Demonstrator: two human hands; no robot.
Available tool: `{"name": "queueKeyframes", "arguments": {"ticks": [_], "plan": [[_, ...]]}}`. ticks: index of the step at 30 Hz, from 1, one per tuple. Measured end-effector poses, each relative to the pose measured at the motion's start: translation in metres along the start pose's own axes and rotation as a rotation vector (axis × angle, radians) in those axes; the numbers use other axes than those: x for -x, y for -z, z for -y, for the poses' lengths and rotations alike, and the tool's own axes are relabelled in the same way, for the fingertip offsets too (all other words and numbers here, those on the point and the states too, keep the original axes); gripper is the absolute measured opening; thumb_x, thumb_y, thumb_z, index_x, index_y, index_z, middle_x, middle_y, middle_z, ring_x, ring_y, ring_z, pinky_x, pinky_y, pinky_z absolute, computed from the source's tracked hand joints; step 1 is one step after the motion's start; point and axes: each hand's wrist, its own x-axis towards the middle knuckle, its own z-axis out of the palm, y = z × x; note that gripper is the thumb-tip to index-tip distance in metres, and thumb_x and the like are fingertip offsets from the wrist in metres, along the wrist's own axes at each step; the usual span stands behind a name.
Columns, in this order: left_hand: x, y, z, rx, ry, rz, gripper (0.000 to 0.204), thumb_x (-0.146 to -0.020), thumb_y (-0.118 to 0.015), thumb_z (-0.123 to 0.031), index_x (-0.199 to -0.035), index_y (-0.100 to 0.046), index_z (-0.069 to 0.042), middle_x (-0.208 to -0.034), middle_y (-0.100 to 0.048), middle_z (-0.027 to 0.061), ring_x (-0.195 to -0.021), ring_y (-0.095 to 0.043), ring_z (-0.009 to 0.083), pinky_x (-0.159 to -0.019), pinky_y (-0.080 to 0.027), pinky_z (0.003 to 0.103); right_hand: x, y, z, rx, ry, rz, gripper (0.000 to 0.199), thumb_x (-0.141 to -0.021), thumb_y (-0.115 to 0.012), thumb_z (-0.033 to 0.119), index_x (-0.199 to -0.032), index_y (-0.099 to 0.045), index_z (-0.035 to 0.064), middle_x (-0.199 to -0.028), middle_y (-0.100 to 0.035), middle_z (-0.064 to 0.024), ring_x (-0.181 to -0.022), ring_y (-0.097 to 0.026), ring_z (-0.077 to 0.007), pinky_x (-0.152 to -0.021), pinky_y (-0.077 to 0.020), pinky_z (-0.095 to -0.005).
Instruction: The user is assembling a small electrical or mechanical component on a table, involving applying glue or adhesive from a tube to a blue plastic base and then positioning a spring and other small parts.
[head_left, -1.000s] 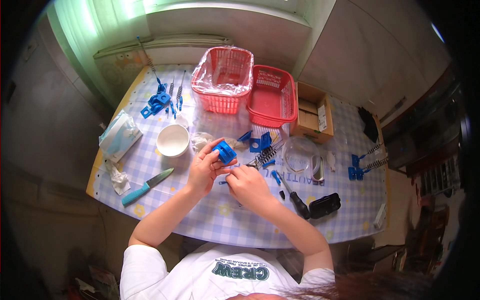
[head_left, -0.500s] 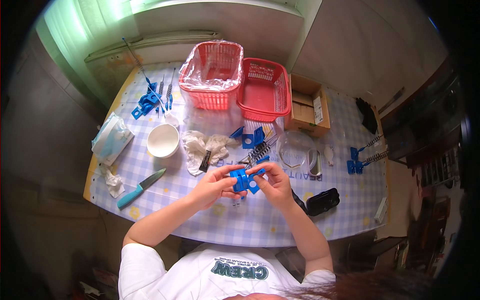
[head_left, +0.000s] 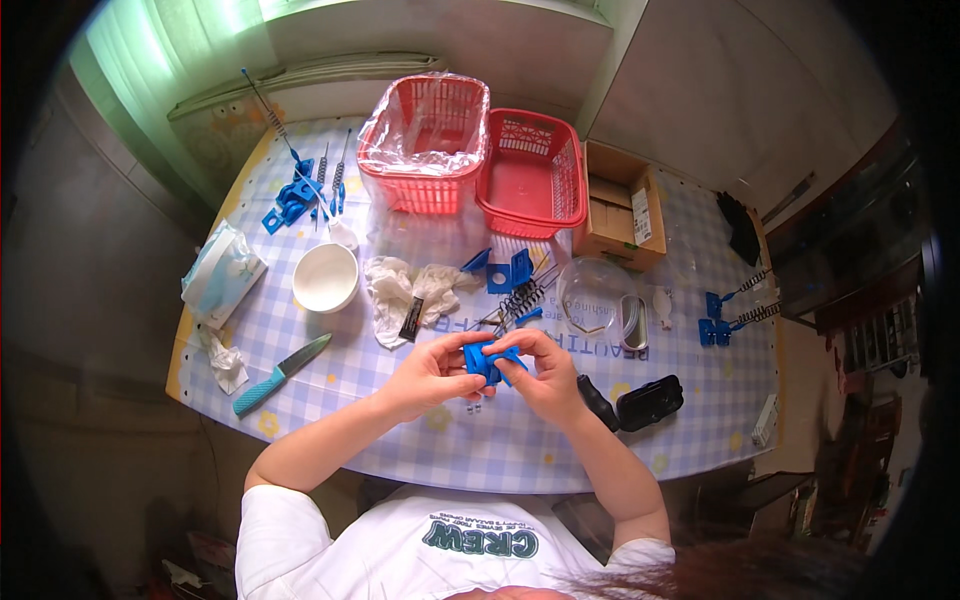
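1. Left hand (head_left: 432, 375): fingers and thumb closed around a blue plastic part (head_left: 476, 366), held above the counter (head_left: 400, 455).
2. Right hand (head_left: 546, 380): pinching a second blue piece (head_left: 514, 362) up close to that part, between both hands; their exact contact is hidden by fingers.
3. Just beyond both hands: dark springs (head_left: 521, 299).
4. Left of the left hand: a turquoise-handled knife (head_left: 282, 374).
5. Right of the right hand: a black case (head_left: 652, 403).

Lettering (head_left: 485, 538) marks the white shirt (head_left: 370, 545) and checked tablecloth (head_left: 390, 445).
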Motion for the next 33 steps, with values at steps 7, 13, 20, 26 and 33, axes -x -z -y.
{"name": "queueKeyframes", "arguments": {"ticks": [7,13,20,26,33], "plan": [[-0.001,0.002,0.0,-0.043,-0.046,-0.06,0.052,-0.077,-0.056,-0.003,-0.124,-0.033,-0.002,-0.097,-0.056,0.0077,-0.081,-0.059,0.0142,-0.066,-0.048,0.026,0.0,0.0,0.005,0.007,0.037,-0.124,0.015,-0.079,-0.052,0.0,-0.093,-0.054,0.0011,-0.088,-0.056,-0.0058,-0.081,-0.049,-0.0109,-0.075,-0.0382,-0.0227],[-0.004,0.007,-0.001,-0.124,-0.149,-0.116,0.057,-0.077,-0.055,-0.003,-0.127,-0.028,-0.004,-0.106,-0.053,0.0103,-0.084,-0.059,0.0159,-0.063,-0.049,0.024,0.003,0.005,-0.002,-0.117,-0.009,-0.161,0.019,-0.081,-0.051,0.0,-0.099,-0.055,0.0009,-0.09,-0.055,-0.0071,-0.076,-0.05,-0.0097,-0.068,-0.041,-0.0212],[-0.003,0.003,-0.002,-0.16,-0.194,-0.112,0.056,-0.076,-0.056,0.001,-0.126,-0.03,-0.005,-0.101,-0.055,0.0074,-0.084,-0.058,0.0125,-0.067,-0.049,0.023,-0.003,0.005,0.005,0.246,0.154,-0.005,0.019,-0.075,-0.058,0.001,-0.094,-0.058,0.0015,-0.087,-0.057,-0.0069,-0.071,-0.053,-0.0127,-0.062,-0.043,-0.0235],[-0.002,0.004,-0.001,-0.208,-0.187,-0.073,0.054,-0.076,-0.056,0.001,-0.125,-0.032,-0.005,-0.099,-0.056,0.0057,-0.083,-0.058,0.011,-0.068,-0.049,0.022,-0.002,0.004,0.011,0.306,0.157,0.06,0.02,-0.076,-0.059,0.008,-0.094,-0.059,0.001,-0.079,-0.057,-0.0078,-0.066,-0.054,-0.0136,-0.058,-0.0426,-0.0235],[-0.002,0.005,0.004,-0.229,-0.176,-0.04,0.054,-0.076,-0.055,0.001,-0.125,-0.032,-0.004,-0.097,-0.056,0.0063,-0.082,-0.058,0.0114,-0.066,-0.049,0.022,-0.002,0.004,0.008,0.33,0.156,0.047,0.017,-0.078,-0.057,0.01,-0.093,-0.059,0.0014,-0.074,-0.057,-0.0074,-0.062,-0.053,-0.0134,-0.055,-0.042,-0.0232]]}}
